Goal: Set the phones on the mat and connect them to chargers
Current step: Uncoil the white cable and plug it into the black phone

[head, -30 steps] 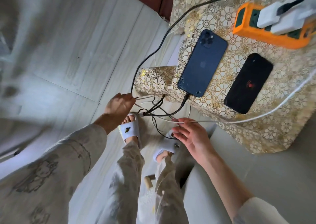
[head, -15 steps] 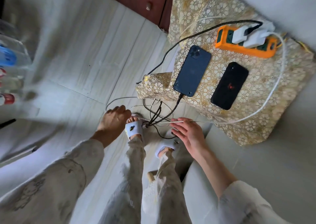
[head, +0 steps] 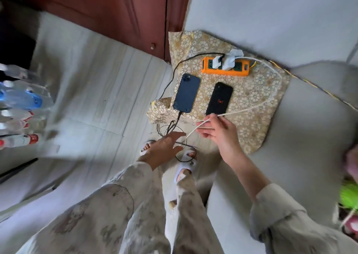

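Note:
Two phones lie face down on the gold patterned mat (head: pixel 257 106). The blue phone (head: pixel 187 92) has a black cable (head: pixel 174 73) plugged into its near end. To its right lies the black phone (head: pixel 219 98) with no cable in it. An orange power strip (head: pixel 225 69) with two white chargers sits behind the phones. My right hand (head: pixel 217 131) pinches the white cable (head: pixel 271 98) just in front of the black phone. My left hand (head: pixel 162 151) reaches with spread fingers toward the cable's loose end, near a tangle of black cable on the floor.
The mat lies on a grey cushion (head: pixel 290 156) whose edge drops to the pale tiled floor (head: pixel 96 98). Several water bottles (head: pixel 19 106) stand at the left. A dark red door (head: pixel 116 11) is behind. My feet in white slippers (head: pixel 186 162) stand below the hands.
My right hand has lifted the white cable up to the mat's front edge by the black phone. My left hand has let go of the thin cables and moved right. The camera has pulled back.

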Motion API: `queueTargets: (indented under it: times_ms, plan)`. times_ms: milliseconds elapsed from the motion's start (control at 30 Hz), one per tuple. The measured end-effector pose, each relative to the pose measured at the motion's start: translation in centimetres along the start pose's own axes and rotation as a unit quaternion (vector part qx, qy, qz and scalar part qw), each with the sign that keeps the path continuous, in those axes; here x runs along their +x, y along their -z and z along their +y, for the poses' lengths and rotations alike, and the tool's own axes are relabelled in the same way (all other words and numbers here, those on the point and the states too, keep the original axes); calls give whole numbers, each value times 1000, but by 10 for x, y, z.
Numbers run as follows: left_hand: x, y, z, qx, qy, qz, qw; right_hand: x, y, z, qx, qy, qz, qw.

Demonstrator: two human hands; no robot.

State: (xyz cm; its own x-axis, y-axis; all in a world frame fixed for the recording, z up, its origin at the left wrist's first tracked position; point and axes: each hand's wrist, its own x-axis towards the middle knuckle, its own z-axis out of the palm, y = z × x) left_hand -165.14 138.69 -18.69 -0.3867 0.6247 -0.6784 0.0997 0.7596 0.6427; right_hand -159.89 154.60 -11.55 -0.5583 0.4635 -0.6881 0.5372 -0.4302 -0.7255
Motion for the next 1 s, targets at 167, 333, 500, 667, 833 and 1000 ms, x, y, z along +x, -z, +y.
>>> queueTargets:
  times_ms: [167,333,500,667,833,1000]
  plan:
    - [-24,13,60,-54,-6,38,998,-34,24,-70,60,66,-34,995]
    - [-59,38,120,-204,-11,111,973,-64,49,-102,94,76,-90,989]
    - [-98,75,184,-367,-62,111,922,-83,58,-88,-13,3,-186,982]
    - [-129,120,235,-482,-140,126,856,-109,50,-92,-140,26,-275,951]
    - [-148,166,248,-591,-181,168,768,-123,69,-107,-266,108,-185,940]
    - [-159,167,239,-387,-58,212,896,-136,86,-142,-210,184,-117,953]
